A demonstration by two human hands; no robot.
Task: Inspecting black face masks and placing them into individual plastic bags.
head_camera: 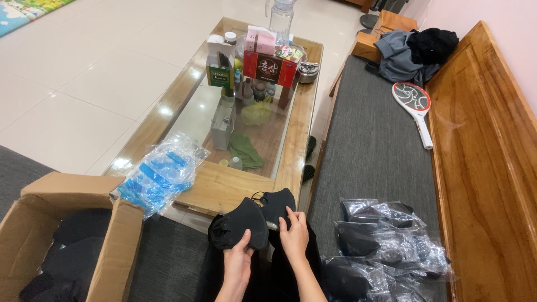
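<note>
Black face masks held by left hand, right hand.

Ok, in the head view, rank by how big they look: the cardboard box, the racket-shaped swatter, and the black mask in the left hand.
1. Cardboard box, though nearness inflates it.
2. Swatter and black mask in the left hand look alike; the swatter lies farther away, so no ranking.

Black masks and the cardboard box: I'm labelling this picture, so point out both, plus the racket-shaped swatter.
Black masks (246, 226), head view, front of left mask.
Cardboard box (120, 251), head view, right wall.
Swatter (412, 96), head view, mesh head.
</note>
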